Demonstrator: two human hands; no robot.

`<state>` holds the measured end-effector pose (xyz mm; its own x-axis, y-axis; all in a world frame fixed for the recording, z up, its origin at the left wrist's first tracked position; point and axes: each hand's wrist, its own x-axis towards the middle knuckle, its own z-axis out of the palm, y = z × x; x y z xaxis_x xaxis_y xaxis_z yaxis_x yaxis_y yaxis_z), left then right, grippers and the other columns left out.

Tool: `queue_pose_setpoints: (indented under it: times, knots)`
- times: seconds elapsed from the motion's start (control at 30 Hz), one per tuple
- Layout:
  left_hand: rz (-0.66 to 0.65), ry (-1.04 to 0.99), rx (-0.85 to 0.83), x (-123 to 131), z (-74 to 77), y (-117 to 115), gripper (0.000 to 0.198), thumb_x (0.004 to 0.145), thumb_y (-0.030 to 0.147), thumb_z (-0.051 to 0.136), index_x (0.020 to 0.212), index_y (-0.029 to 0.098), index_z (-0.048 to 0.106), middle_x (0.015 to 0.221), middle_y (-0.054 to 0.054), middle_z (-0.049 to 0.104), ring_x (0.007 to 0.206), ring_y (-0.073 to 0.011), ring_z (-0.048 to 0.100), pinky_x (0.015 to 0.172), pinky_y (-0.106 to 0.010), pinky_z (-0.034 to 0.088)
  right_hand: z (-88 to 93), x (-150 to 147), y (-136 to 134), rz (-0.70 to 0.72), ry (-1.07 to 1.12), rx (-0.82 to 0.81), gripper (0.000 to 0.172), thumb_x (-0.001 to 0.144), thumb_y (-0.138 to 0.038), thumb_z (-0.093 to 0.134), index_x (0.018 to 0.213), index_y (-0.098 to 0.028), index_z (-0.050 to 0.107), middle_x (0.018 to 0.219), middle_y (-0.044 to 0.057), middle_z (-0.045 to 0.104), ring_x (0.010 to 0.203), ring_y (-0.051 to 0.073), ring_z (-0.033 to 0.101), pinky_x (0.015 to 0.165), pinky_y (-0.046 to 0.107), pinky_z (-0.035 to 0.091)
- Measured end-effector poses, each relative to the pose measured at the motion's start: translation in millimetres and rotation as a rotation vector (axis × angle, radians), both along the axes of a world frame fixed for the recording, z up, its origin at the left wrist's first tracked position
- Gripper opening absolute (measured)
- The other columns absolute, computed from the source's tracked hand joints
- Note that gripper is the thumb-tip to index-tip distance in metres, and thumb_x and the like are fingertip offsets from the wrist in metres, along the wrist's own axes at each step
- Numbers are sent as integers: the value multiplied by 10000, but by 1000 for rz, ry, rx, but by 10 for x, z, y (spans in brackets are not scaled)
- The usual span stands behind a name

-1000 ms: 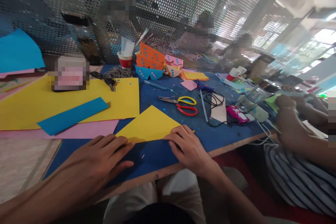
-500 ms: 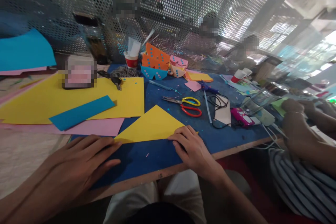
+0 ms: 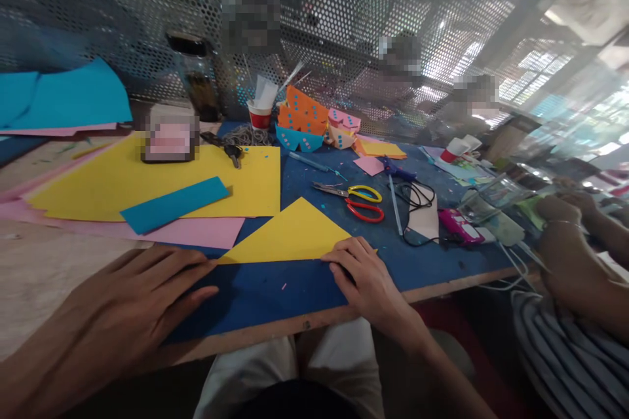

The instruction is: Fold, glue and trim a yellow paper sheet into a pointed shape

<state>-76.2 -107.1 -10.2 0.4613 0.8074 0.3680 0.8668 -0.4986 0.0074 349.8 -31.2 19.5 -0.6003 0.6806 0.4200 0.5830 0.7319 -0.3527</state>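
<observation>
A sheet of yellow paper lies folded into a triangle on the blue tabletop, its long edge towards me. My left hand is open, fingers stretched out, with the fingertips at the triangle's left corner. Over the right end of the long edge rests my right hand, its fingers lightly bent and the thumb apart from them; it covers part of the paper. Just beyond the triangle lie scissors with one yellow and one red handle. A folded blue paper strip lies to the left, on larger yellow sheets.
Orange and blue paper crowns stand at the back beside a paper cup and a jar. A glue gun, its black cord and a pink device lie right. Another person's arm rests at far right.
My left hand has slid slightly left, out to the tip of the triangle's corner. My right hand stays on the right end. The whole view has shifted a little.
</observation>
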Motion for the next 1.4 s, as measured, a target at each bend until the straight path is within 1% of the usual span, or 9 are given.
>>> queue_pose_setpoints:
  times: [0.1, 0.2, 0.27, 0.37, 0.47, 0.77, 1.07, 1.23, 1.4]
  knots:
    - [-89, 12, 51, 145, 120, 104, 492, 1287, 288, 371, 1342, 239, 858, 1400, -115, 876, 1325, -411, 756, 1107, -664, 622, 15, -1, 21, 0, 10, 0, 209, 1254, -171, 644, 1290, -275, 821, 1205, 89, 855, 1121, 298, 780, 1023, 491, 661]
    - [-169, -54, 80, 395, 236, 336, 473, 1291, 221, 399, 1317, 230, 870, 1321, -69, 868, 1270, -339, 762, 1109, -546, 621, 11, -10, 57, 7, 19, 12, 179, 1268, -200, 666, 1260, -265, 832, 1181, 85, 861, 1112, 290, 786, 1031, 472, 650]
    - [-280, -81, 125, 583, 285, 529, 419, 1302, 257, 465, 1242, 242, 879, 1214, -42, 864, 1123, -273, 781, 1020, -449, 629, 5, -19, 94, 14, 5, 15, 146, 1265, -219, 700, 1246, -258, 839, 1188, 86, 869, 1107, 288, 791, 1019, 460, 638]
    - [-362, -79, 138, 792, 297, 771, 381, 1285, 230, 529, 1099, 234, 861, 1103, -60, 867, 973, -248, 780, 905, -398, 615, -7, -34, 164, 16, 1, -3, 81, 1241, -243, 778, 1195, -247, 845, 1180, 76, 884, 1092, 276, 799, 1004, 441, 618]
    - [-408, -88, 149, 866, 258, 892, 451, 1302, 205, 480, 1037, 229, 844, 1011, -51, 849, 874, -227, 774, 823, -374, 592, -27, -43, 227, 22, 46, -54, 61, 1201, -235, 852, 1143, -248, 842, 1157, 60, 891, 1116, 263, 815, 1011, 413, 612]
    - [-474, -95, 338, 809, 80, 918, 435, 1313, 211, 473, 1050, 209, 819, 966, -62, 838, 829, -233, 728, 783, -373, 547, -48, -58, 258, 11, -15, -50, 68, 1215, -270, 843, 1150, -252, 841, 1158, 53, 891, 1099, 254, 790, 1006, 403, 585]
    - [-428, -83, 330, 867, 119, 942, 393, 1239, 141, 507, 957, 224, 768, 949, -57, 792, 827, -237, 711, 783, -384, 539, -30, -99, 268, 28, -130, 99, 152, 1254, -335, 793, 1154, -233, 845, 1135, 68, 869, 1076, 261, 756, 966, 418, 531]
    - [-436, -113, 335, 850, 132, 934, 439, 1284, 185, 484, 957, 216, 776, 904, -45, 798, 809, -226, 713, 785, -374, 545, -49, -84, 260, 39, -126, 137, 185, 1278, -324, 744, 1148, -228, 833, 1123, 66, 873, 1060, 255, 756, 964, 418, 526]
    - [-444, -188, 262, 794, 55, 905, 429, 1325, 290, 516, 1017, 229, 809, 944, -35, 829, 838, -219, 733, 801, -360, 548, -61, -69, 266, 54, -83, 129, 242, 1300, -315, 694, 1113, -241, 829, 1085, 59, 876, 1045, 244, 767, 948, 404, 542]
